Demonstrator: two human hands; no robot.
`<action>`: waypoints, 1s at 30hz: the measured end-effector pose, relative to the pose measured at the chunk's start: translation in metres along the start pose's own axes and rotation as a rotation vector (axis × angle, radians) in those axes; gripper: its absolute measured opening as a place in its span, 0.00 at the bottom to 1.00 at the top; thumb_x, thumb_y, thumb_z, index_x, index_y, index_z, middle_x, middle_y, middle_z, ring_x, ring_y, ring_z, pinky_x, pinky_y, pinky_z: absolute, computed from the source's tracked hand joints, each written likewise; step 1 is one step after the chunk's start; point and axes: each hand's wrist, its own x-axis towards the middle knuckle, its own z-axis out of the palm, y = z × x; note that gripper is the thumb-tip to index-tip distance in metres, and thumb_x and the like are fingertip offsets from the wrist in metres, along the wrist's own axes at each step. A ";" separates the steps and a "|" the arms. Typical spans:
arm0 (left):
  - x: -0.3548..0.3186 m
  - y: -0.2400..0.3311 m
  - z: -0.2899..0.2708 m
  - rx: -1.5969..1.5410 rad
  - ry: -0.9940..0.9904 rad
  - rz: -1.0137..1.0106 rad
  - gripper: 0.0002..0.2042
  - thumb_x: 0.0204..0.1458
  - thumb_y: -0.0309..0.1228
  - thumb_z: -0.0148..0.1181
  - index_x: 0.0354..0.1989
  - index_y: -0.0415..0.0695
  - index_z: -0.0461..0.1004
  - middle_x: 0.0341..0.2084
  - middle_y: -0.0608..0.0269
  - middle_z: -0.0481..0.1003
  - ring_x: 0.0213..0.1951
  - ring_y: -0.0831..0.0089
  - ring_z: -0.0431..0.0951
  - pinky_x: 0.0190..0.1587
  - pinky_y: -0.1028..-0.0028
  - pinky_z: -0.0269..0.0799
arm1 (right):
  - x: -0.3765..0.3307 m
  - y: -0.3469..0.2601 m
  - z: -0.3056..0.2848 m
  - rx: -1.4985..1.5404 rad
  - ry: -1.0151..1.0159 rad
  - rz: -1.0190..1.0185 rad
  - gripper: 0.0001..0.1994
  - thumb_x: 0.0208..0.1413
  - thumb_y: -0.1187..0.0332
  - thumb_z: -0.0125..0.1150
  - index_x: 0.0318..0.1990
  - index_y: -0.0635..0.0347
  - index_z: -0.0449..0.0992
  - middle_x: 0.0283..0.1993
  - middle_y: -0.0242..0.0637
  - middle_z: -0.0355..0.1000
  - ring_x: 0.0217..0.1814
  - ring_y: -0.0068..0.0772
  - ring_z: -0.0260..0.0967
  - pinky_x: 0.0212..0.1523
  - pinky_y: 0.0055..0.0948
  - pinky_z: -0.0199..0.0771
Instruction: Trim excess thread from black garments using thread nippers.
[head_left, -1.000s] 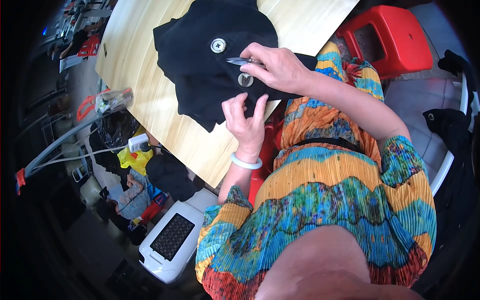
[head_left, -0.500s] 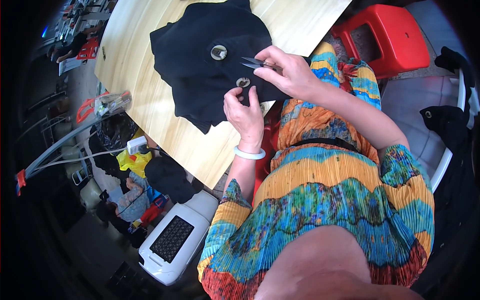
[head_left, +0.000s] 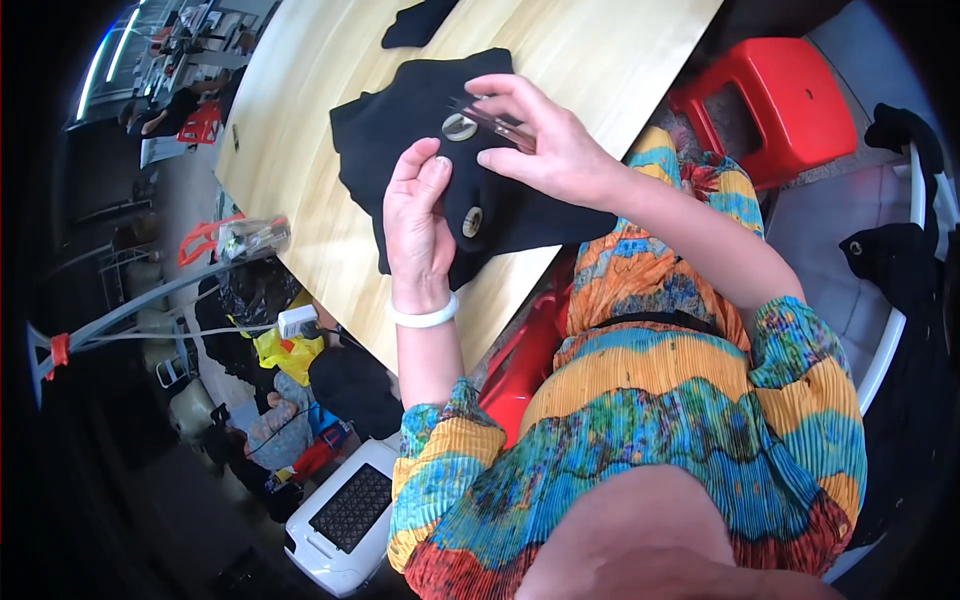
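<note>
A black garment (head_left: 390,125) lies spread on the wooden table, with a large round pale-rimmed button (head_left: 459,127) near its middle and a second such button (head_left: 472,221) closer to me. My right hand (head_left: 555,145) grips small thread snips (head_left: 505,128), whose blurred blades reach over the upper button. Left of that button, my left hand (head_left: 418,215) is raised just above the cloth, thumb and forefinger pinched together. Whatever is between those fingertips is too small to make out. A pale bangle (head_left: 422,312) circles my left wrist.
Another black cloth piece (head_left: 418,22) lies at the table's far edge. A red plastic stool (head_left: 790,110) stands right of the wooden table (head_left: 590,50). Black garments (head_left: 890,245) hang over a grey seat at right. A white machine-like case (head_left: 345,510) is at lower left.
My left hand has moved left and up, off the lower button, and now pinches. My right hand with the snips has shifted left to the upper button. The garment sits lower in view.
</note>
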 end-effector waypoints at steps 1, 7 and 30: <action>-0.001 -0.004 -0.002 -0.034 0.010 -0.032 0.12 0.46 0.19 0.55 0.40 0.38 0.68 0.32 0.64 0.72 0.34 0.81 0.72 0.41 0.84 0.68 | 0.001 0.002 -0.001 0.039 -0.050 0.071 0.25 0.46 0.79 0.55 0.53 0.60 0.56 0.45 0.35 0.64 0.50 0.22 0.61 0.50 0.21 0.61; -0.017 -0.012 0.010 0.575 0.144 0.284 0.13 0.45 0.21 0.58 0.42 0.35 0.71 0.32 0.66 0.71 0.32 0.82 0.69 0.37 0.84 0.66 | 0.003 0.018 0.000 0.209 0.007 0.089 0.21 0.46 0.79 0.56 0.50 0.63 0.59 0.40 0.33 0.65 0.46 0.19 0.62 0.45 0.19 0.63; -0.033 -0.038 0.014 1.059 0.265 0.810 0.02 0.45 0.19 0.56 0.27 0.36 0.71 0.23 0.61 0.72 0.24 0.74 0.72 0.29 0.79 0.67 | -0.018 0.024 0.000 0.197 0.001 0.059 0.17 0.44 0.82 0.51 0.46 0.67 0.62 0.34 0.30 0.63 0.44 0.19 0.64 0.43 0.17 0.64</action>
